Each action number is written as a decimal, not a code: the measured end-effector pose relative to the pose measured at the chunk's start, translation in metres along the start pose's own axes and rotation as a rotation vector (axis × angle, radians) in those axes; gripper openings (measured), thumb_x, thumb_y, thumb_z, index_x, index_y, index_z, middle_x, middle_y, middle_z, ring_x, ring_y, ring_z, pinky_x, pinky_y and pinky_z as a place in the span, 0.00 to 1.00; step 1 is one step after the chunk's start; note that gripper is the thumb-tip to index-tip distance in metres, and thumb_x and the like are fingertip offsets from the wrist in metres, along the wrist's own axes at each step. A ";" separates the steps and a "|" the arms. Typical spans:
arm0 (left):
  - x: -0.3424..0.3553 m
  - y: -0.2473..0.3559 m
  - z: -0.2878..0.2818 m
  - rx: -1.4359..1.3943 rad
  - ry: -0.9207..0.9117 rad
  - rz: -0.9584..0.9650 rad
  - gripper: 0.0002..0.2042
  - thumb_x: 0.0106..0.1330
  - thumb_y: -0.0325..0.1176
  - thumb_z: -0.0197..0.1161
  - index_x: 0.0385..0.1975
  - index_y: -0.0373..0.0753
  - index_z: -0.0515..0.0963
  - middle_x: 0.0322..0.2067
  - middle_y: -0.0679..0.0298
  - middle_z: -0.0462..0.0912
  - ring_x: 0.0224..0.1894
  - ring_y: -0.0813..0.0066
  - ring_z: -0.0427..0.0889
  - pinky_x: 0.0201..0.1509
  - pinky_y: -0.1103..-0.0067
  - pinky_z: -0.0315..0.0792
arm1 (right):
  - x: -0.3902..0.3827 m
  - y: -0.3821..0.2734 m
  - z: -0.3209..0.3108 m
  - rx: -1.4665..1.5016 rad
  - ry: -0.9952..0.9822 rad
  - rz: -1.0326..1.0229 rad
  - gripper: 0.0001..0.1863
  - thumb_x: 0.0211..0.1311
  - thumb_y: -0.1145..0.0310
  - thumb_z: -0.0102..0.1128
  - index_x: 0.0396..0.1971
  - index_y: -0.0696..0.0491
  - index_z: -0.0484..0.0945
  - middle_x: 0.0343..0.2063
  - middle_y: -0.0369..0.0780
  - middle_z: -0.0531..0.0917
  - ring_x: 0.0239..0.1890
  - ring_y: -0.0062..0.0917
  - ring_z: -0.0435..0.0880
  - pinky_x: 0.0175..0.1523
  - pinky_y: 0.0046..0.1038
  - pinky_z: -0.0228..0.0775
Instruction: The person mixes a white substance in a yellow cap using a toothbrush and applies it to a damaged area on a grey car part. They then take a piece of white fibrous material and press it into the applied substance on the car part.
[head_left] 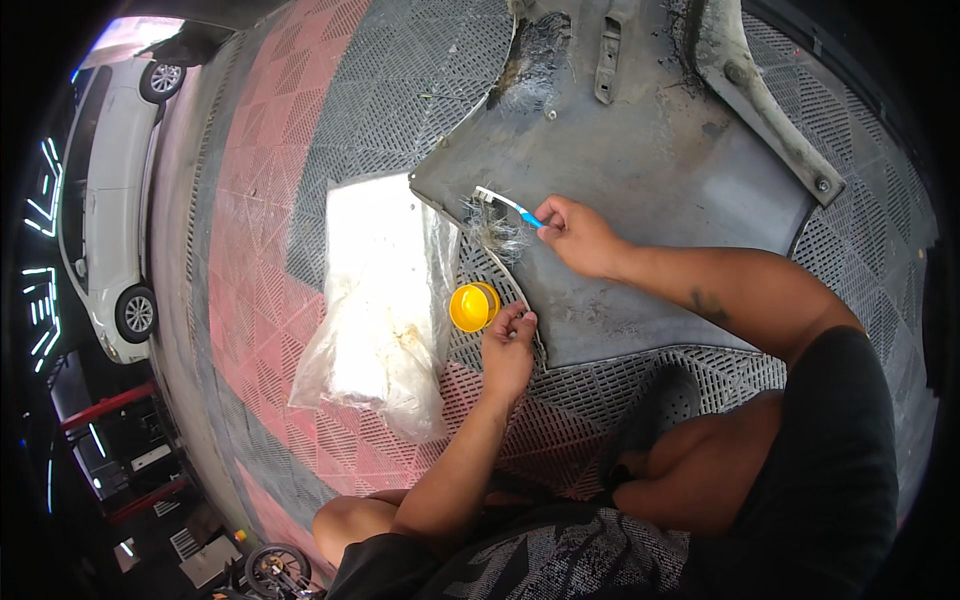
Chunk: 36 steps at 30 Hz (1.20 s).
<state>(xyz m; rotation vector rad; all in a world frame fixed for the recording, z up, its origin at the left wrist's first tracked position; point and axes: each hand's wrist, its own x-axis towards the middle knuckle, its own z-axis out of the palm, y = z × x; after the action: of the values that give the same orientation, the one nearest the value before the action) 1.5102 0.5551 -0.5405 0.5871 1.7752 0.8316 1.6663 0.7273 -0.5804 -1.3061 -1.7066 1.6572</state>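
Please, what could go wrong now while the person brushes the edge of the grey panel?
The yellow cup stands right beside the left hand, so a small slip could tip it onto the grid floor. The right hand holds the toothbrush by its end only; it may twist. The grey panel edge looks thin and could scrape the fingers.

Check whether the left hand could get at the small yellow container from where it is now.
Probably yes. The left hand pinches the edge of the grey panel, and the yellow container stands right beside it on the grid floor, open side up, with nothing between them. It would have to release the panel edge first.
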 end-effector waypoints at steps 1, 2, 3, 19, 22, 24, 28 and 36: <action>0.000 0.001 0.000 0.015 0.000 -0.006 0.19 0.79 0.33 0.68 0.63 0.30 0.81 0.36 0.74 0.79 0.36 0.87 0.72 0.42 0.85 0.67 | 0.000 0.002 -0.001 -0.064 -0.044 0.006 0.09 0.71 0.72 0.66 0.47 0.57 0.81 0.37 0.44 0.88 0.37 0.31 0.87 0.43 0.38 0.79; -0.001 0.002 0.001 0.030 0.000 -0.012 0.19 0.79 0.34 0.68 0.63 0.30 0.81 0.35 0.74 0.79 0.36 0.87 0.72 0.42 0.85 0.67 | -0.001 0.003 -0.001 -0.129 -0.088 0.013 0.08 0.72 0.72 0.65 0.47 0.57 0.81 0.37 0.44 0.87 0.36 0.31 0.87 0.43 0.38 0.79; -0.001 0.003 0.001 0.044 0.001 -0.019 0.19 0.79 0.34 0.68 0.63 0.31 0.81 0.35 0.74 0.79 0.36 0.87 0.72 0.42 0.85 0.67 | -0.004 0.004 0.002 -0.116 -0.084 0.026 0.09 0.72 0.72 0.65 0.47 0.57 0.80 0.37 0.44 0.87 0.36 0.31 0.87 0.43 0.39 0.79; -0.004 0.006 0.005 0.068 0.007 0.005 0.18 0.79 0.33 0.67 0.62 0.31 0.80 0.33 0.74 0.79 0.33 0.88 0.71 0.38 0.86 0.65 | -0.001 -0.002 0.029 -0.260 -0.061 -0.095 0.12 0.62 0.74 0.68 0.45 0.55 0.81 0.39 0.51 0.89 0.44 0.49 0.89 0.49 0.45 0.80; -0.003 0.003 0.009 0.056 0.007 0.022 0.18 0.79 0.33 0.67 0.63 0.31 0.79 0.33 0.74 0.79 0.33 0.87 0.71 0.38 0.85 0.65 | 0.019 -0.005 0.012 -0.384 -0.079 -0.116 0.12 0.64 0.72 0.68 0.46 0.55 0.82 0.41 0.50 0.89 0.46 0.48 0.89 0.51 0.45 0.80; -0.003 0.002 0.008 0.052 0.011 0.019 0.18 0.79 0.33 0.67 0.63 0.31 0.79 0.34 0.74 0.79 0.33 0.87 0.71 0.38 0.85 0.66 | 0.020 -0.024 0.003 -0.523 -0.092 -0.125 0.13 0.65 0.71 0.67 0.48 0.54 0.82 0.43 0.49 0.89 0.49 0.46 0.89 0.52 0.47 0.79; -0.009 0.010 0.004 0.071 0.012 -0.020 0.18 0.79 0.33 0.67 0.63 0.31 0.79 0.35 0.73 0.79 0.34 0.86 0.72 0.39 0.85 0.66 | 0.019 -0.064 -0.018 -0.693 -0.050 -0.224 0.13 0.65 0.70 0.64 0.49 0.52 0.83 0.48 0.47 0.89 0.53 0.45 0.88 0.54 0.48 0.79; -0.003 0.002 0.006 0.079 -0.004 0.030 0.18 0.79 0.33 0.67 0.62 0.31 0.80 0.34 0.74 0.79 0.34 0.86 0.71 0.38 0.84 0.66 | 0.020 -0.022 0.000 -0.367 0.009 -0.023 0.12 0.71 0.70 0.61 0.52 0.51 0.79 0.48 0.48 0.89 0.52 0.47 0.88 0.54 0.48 0.78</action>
<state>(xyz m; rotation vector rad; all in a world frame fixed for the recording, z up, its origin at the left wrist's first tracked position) 1.5170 0.5558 -0.5388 0.6687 1.8066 0.7830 1.6501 0.7470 -0.5660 -1.4407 -2.0818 1.3638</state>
